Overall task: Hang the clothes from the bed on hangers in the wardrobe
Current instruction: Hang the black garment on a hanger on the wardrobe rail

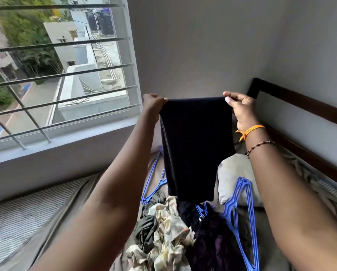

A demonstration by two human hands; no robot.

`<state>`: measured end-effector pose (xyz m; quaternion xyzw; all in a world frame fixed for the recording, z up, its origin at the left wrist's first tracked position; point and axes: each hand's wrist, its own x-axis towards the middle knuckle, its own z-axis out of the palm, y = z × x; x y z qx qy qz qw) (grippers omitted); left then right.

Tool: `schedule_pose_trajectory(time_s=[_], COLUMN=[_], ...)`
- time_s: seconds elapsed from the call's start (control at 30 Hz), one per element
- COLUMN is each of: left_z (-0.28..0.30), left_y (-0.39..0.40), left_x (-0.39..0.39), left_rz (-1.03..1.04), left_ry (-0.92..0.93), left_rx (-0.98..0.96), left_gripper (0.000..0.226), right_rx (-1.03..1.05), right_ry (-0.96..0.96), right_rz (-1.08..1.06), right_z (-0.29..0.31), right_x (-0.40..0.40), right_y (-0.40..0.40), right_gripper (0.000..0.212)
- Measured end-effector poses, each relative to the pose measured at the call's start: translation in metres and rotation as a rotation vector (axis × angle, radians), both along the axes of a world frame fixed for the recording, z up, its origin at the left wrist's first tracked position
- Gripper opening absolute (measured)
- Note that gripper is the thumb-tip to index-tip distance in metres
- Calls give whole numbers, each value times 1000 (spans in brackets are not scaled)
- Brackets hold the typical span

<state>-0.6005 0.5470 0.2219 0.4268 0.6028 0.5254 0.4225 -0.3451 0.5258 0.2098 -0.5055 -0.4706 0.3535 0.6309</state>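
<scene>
Both hands, left hand (153, 102) and right hand (240, 106), pinch the top corners of a dark garment (195, 145) at frame centre, above the clothes pile (169, 231) and blue hangers (236, 212) on the bed.

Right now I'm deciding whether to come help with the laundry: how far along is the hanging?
Early, by the look of it. Nothing visibly hung; the wardrobe is out of view. In hand: the left hand and right hand hold a dark garment up by its top edge, not yet on a hanger. Left: a heap of clothes on the bed, with blue hangers lying unused beside it.
</scene>
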Motion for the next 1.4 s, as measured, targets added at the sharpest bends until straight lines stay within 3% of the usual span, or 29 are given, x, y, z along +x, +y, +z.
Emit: schedule_pose_trajectory(time_s=[0.17,0.33,0.5,0.57,0.67,0.87,1.03,1.1,1.2,1.4], left_z=[-15,-16,-11,-29,-96,-263,-332,-352,-367,-407], left_y=[-9,-19,-82,-124,-187,-285,-349,-363,-365,-381], left_x=[12,11,10,9,9,5,11,17,26,60], left_rz=[-107,-69,-43,-46,-90,-324,-403,-365,-228,224], left_ry=[51,55,-99,-92,-41,216,256,237,214,-119], left_rx=[33,144,360,364,167,-537,-781,-820,-854,-943], left_gripper=[49,52,16,11,11,17,23,30,22,28], right_rx=[-80,-66,77,83,-73,-716,-964,-1020,-1076,-1022], right_ry=[-29,68,187,178,125,6,-136,-200,-317,-428], right_rz=[24,51,-22,-91,-119,-53,3,91,208,47], right_z=[-18,-12,-3,-20,-88,-252,-321,-336,-354,-407], right_x=[6,2,-9,-7,2,13,21,23,29,60], right_y=[7,-6,-71,-112,-178,-295,-356,-368,-363,-306], right_gripper=[28,23,15,15,16,12,14,17,18,28])
